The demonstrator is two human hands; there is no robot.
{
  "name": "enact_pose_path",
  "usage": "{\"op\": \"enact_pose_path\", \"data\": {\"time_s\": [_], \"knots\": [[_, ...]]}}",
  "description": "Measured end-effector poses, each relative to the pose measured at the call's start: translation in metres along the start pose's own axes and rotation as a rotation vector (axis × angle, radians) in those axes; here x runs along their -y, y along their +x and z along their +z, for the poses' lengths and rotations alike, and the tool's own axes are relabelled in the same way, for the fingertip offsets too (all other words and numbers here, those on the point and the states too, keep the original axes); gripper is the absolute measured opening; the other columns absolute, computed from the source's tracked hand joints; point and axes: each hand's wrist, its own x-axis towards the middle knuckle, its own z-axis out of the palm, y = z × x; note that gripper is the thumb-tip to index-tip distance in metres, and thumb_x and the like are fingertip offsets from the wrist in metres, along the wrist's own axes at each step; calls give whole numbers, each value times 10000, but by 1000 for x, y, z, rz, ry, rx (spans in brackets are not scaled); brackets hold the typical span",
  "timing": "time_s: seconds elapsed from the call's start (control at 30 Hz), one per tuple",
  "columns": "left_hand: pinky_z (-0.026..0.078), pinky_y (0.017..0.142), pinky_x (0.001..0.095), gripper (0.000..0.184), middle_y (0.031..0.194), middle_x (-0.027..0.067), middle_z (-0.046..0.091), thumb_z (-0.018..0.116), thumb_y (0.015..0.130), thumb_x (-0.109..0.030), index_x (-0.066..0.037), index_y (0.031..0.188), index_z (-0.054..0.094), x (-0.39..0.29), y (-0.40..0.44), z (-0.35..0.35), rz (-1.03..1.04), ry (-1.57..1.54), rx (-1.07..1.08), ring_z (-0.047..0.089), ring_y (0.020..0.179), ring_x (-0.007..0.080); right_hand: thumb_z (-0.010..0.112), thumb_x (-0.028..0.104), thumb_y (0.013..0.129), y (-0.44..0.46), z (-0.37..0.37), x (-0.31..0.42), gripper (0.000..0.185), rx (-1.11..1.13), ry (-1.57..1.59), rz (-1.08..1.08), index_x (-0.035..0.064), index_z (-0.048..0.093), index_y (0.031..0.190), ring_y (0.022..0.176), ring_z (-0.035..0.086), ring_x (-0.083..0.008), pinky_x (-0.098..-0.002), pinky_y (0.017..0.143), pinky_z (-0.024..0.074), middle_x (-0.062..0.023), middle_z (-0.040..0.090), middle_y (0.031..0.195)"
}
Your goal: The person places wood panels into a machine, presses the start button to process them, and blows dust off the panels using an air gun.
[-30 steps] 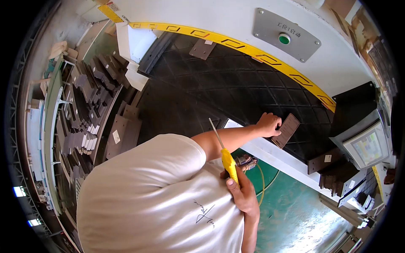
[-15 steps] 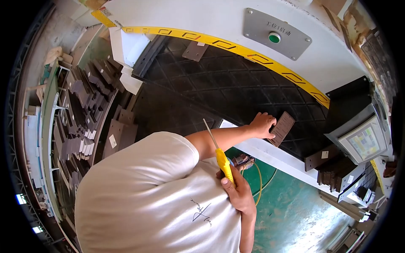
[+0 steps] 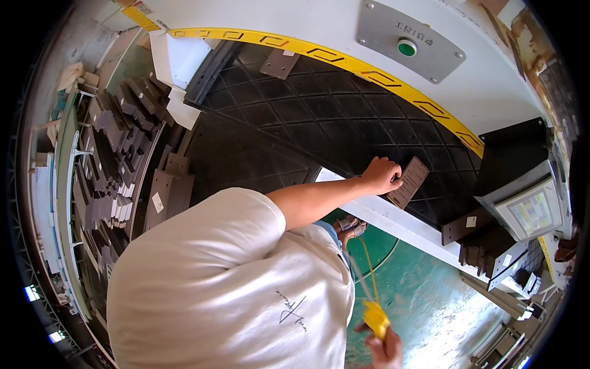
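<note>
At the lower edge of my view, my pale shirt fills the foreground, a dark script mark on its front. Just beyond its right side, my right grip is closed round the handle of a yellow tool; both are blurred, with the tool's thin rod slanting up and left. Past that, below: my sandalled feet on a green floor, a yellow hose trailing near them. My left arm reaches over the white edge of a black, grid-lined desk. There my left grip is at the near left side of a brown labelled plate, fingers bent against it; whether they pinch it or merely touch, I cannot tell. The plate lies at a slant close to the white edge, pale lettering on its face. To the right: a stack of dark plates, near a tilted screen. To the left, a rack of dark metal pieces. Farthest across the desk, a small plate with holes near a yellow strip; above the strip, a green button on a grey panel.
</note>
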Motion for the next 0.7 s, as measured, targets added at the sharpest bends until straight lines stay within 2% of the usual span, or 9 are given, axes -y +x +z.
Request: {"op": "enact_pose_path", "data": {"time_s": [0.1, 0.2, 0.3, 0.6, 0.7], "knots": [[451, 846, 459, 229, 847, 3, 727, 811, 901, -366, -152, 905, 731, 6, -1, -1, 31, -56, 9, 667, 945, 261, 555, 269, 1116, -34, -26, -2, 412, -108, 74, 179, -76, 603, 1337, 860, 679, -186, -293, 765, 540, -129, 756, 1061], [452, 845, 458, 227, 853, 2, 728, 814, 896, -362, -153, 923, 728, 7, 1, -2, 25, -31, 49, 666, 941, 256, 561, 267, 1116, -44, -26, -6, 410, -187, 103, 260, -70, 600, 1347, 852, 673, -185, -298, 758, 537, -123, 750, 1055], [454, 846, 459, 231, 854, 0, 727, 814, 890, -358, -150, 943, 728, 6, -2, -5, 48, -29, 32, 666, 941, 254, 566, 265, 1116, -45, -16, -10, 408, -214, 121, 293, -64, 598, 1356, 843, 668, -184, -303, 751, 535, -117, 745, 1050], [452, 904, 464, 392, 991, 44, 719, 843, 825, -415, -129, 1058, 710, 3, -4, -12, 51, 15, 131, 645, 1040, 280, 582, 258, 1116, -44, 0, -16, 406, -249, 157, 301, -46, 590, 1385, 817, 653, -182, -318, 730, 528, -100, 729, 1034], [448, 909, 464, 385, 988, 43, 716, 840, 828, -411, -134, 1060, 706, 2, -6, -11, 50, 28, 116, 640, 1041, 278, 587, 256, 1116, -43, 2, -16, 407, -258, 160, 298, -40, 587, 1395, 809, 647, -181, -324, 723, 526, -94, 724, 1028]]}}
